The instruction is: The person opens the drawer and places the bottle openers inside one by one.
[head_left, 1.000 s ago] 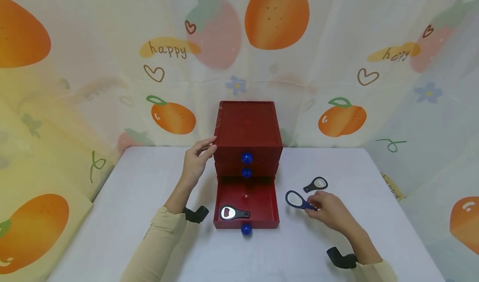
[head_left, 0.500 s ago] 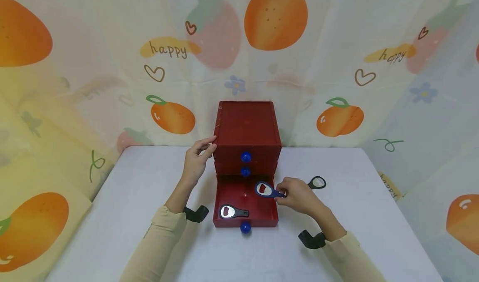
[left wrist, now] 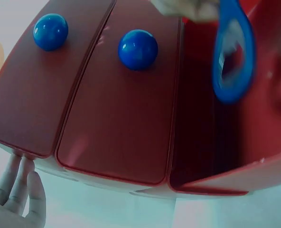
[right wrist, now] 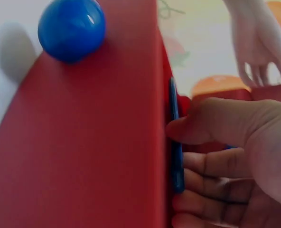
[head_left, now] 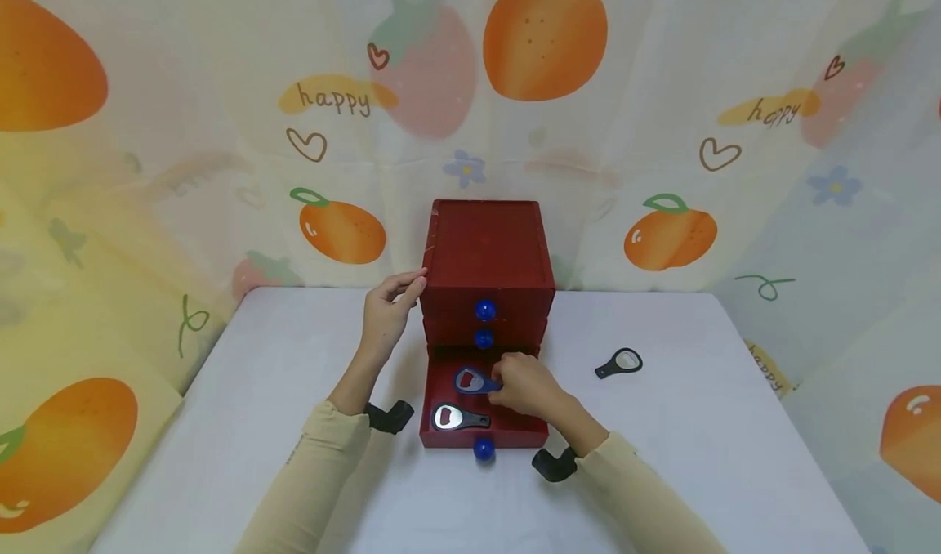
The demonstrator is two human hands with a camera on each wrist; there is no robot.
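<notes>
My right hand (head_left: 525, 386) pinches a blue bottle opener (head_left: 470, 381) by its handle, inside the pulled-out bottom drawer (head_left: 522, 438) of a red drawer cabinet (head_left: 488, 247). Nearer the drawer's front lies a black bottle opener (head_left: 457, 417), flat, its round end to the left. The left wrist view shows the blue opener's ring end (left wrist: 234, 57) hanging over the red drawer. At the cabinet's left side, my left hand (head_left: 385, 313) touches the wall with its extended fingertips (left wrist: 12, 166).
Another black bottle opener (head_left: 619, 363) lies on the white table (head_left: 698, 423), right of the cabinet. Two upper drawers are closed, with blue ball knobs (head_left: 485, 310). A third knob (head_left: 483, 449) sticks out from the bottom drawer's front. A fruit-printed cloth (head_left: 588, 145) hangs behind the table.
My right hand has carried the blue bottle opener leftward from the table beside the black one and down into the open drawer. The left hand stays at the cabinet's side.
</notes>
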